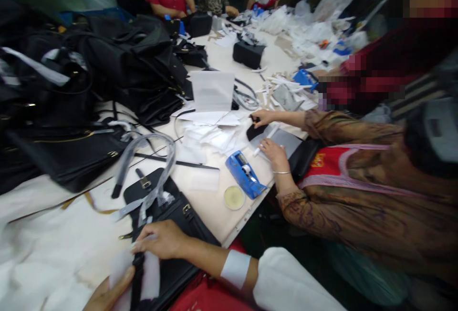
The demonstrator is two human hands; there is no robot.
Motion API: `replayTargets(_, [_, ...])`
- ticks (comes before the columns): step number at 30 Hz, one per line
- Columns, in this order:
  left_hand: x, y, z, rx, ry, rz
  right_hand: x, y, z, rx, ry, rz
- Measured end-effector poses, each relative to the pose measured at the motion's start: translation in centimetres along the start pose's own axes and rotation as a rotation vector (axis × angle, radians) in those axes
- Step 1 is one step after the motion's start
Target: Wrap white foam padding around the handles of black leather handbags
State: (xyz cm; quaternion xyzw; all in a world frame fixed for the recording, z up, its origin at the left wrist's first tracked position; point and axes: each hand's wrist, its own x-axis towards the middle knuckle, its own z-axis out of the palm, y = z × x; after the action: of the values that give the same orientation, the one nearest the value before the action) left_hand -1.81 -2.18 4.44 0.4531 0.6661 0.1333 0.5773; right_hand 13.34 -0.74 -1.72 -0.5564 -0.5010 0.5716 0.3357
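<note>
A black bag (179, 249) with gold buckles lies at the table's near edge, its handle (168, 163) wrapped in clear plastic. Over its left part my right hand (164, 239) pinches a white translucent sheet (152, 277) beside a dark strap (137, 277). My left hand (114, 289), partly cut off by the bottom edge, has its thumb against the strap and the sheet; its other fingers are hidden behind the sheet.
Right of the bag are a blue tape dispenser (245, 175) and a round yellowish disc (234, 197). Black bags (125, 58) are piled at left. White sheets (211, 134) lie mid-table. A co-worker's hands (274, 151) work at right; more people stand at the far side.
</note>
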Motion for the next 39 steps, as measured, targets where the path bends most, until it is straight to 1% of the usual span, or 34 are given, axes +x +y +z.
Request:
replayTargets(1, [-0.4,0.1,0.2,-0.041,-0.018,-0.014,-0.3,-0.5,-0.1,-0.017,0.011,-0.038])
replayTargets(3, [-0.9,0.3,0.4,-0.206,-0.130,-0.034,-0.5,-1.2,-0.2,-0.050,0.024,-0.110])
replayTargets(5, [-0.9,0.3,0.4,-0.269,-0.105,-0.054,-0.3,-1.4,-0.2,-0.036,0.036,-0.128])
replayTargets(6, [-0.7,0.3,0.2,-0.283,-0.097,-0.047,-0.1,-1.4,-0.2,0.010,0.009,-0.110])
replayTargets(8, [-0.6,0.1,-0.3,-0.321,-0.082,-0.005,0.0,-1.3,-0.2,0.214,-0.097,-0.019])
replayTargets(11, [-0.9,-0.2,-0.9,-0.377,-0.068,0.081,-1.1,-1.1,-0.5,0.624,-0.269,0.148])
replayTargets(12, [-1.1,-0.3,-1.1,-0.393,-0.065,0.098,-1.6,-1.1,-0.6,0.716,-0.296,0.181])
replayTargets(14, [-1.4,-0.4,-1.3,-0.420,-0.079,0.106,-2.4,-1.0,-0.6,0.788,-0.318,0.213])
replayTargets(17, [-1.6,-0.6,-1.4,-0.463,-0.155,0.117,-2.7,-1.0,0.0,0.735,-0.319,0.215])
replayTargets(19, [-1.5,-0.7,-1.3,-0.479,-0.211,0.125,-2.3,-1.1,0.4,0.648,-0.295,0.179])
replayTargets(21, [-1.3,-0.9,-1.1,-0.452,-0.226,0.126,-1.9,-1.4,0.7,0.558,-0.259,0.129])
replayTargets(23, [-0.9,-1.1,-0.8,-0.376,-0.176,0.150,-1.5,-1.8,0.7,0.493,-0.226,0.084])
replayTargets(26, [-0.6,-1.1,-0.4,-0.230,-0.054,0.251,-1.4,-2.0,0.7,0.427,-0.182,0.037])
replayTargets(28, [-0.6,-0.9,-0.3,-0.171,-0.007,0.301,-1.5,-2.0,0.7,0.382,-0.150,0.022])
replayTargets(30, [-1.0,-0.6,-0.2,-0.160,-0.018,0.304,-1.6,-1.9,0.7,0.343,-0.125,0.016])
replayTargets(33, [-1.7,0.0,-0.2,-0.216,-0.101,0.294,-1.7,-1.9,0.7,0.321,-0.140,0.011])
replayTargets(35, [-2.1,0.2,0.1,-0.230,-0.104,0.344,-1.7,-2.1,0.6,0.322,-0.166,0.009])
replayTargets(37, [-2.1,0.1,0.6,-0.189,-0.016,0.391,-1.6,-2.4,0.4,0.298,-0.157,-0.003])
replayTargets(39, [-1.8,-0.3,1.3,-0.124,0.093,0.383,-1.4,-2.6,0.1,0.248,-0.125,-0.025])
